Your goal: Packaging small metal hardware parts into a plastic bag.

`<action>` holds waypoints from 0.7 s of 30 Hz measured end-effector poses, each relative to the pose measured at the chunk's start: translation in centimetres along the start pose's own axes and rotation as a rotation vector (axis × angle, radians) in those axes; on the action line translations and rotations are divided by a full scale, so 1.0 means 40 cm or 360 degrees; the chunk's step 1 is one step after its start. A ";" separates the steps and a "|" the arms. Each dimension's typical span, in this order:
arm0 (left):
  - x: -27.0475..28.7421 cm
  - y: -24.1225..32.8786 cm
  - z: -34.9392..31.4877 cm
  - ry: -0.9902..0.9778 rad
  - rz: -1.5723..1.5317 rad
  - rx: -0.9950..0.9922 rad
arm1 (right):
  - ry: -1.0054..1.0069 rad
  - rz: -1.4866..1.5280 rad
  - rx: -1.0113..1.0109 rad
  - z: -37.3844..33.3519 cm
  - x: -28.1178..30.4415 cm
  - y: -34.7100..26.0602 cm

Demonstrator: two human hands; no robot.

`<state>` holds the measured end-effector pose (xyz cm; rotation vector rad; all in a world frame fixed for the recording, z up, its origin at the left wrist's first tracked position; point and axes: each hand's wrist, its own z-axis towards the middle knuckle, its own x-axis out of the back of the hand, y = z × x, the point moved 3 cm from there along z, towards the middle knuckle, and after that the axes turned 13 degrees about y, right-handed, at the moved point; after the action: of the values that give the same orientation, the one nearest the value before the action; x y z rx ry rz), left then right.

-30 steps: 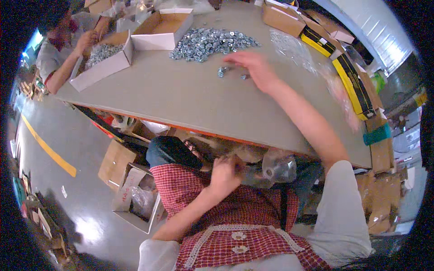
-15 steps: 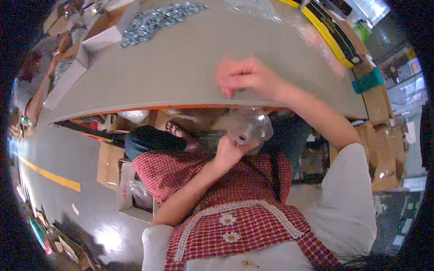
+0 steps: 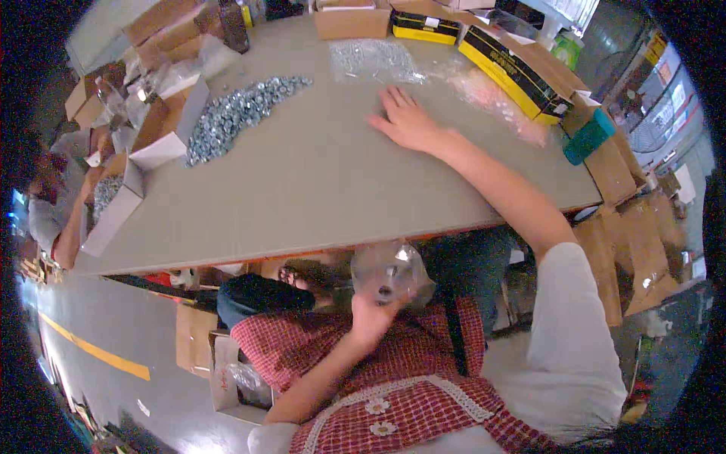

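Observation:
My left hand is closed around the lower part of a clear plastic bag, over my lap just below the table's edge. A small dark round piece shows at the bag near my fingers; what it is I cannot make out. Over the table, my right hand is open, palm down with fingers spread, and nothing is in it. Its fingertips are nearest a heap of small clear-and-silver pieces. To its right lie pinkish clear plastic bags.
A pile of shiny metal hardware lies on the grey table. Black-and-yellow boxes line the far right edge, near a teal object. At left, a co-worker's arm is beside an open white carton.
The view has tilted up, showing more of the table. My right hand has moved farther over the table, and its curled fingers have spread. My left hand still holds the bag.

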<state>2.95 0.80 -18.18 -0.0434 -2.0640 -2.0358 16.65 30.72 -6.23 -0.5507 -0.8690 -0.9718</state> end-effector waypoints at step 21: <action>-0.011 -0.008 0.026 -0.0026 0.0330 0.0060 | -0.0184 0.0066 0.0439 0.093 -0.052 0.000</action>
<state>3.16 1.89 -18.59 -0.2572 -2.0142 -1.8782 14.64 34.49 -5.91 -0.3895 -1.0714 -0.7719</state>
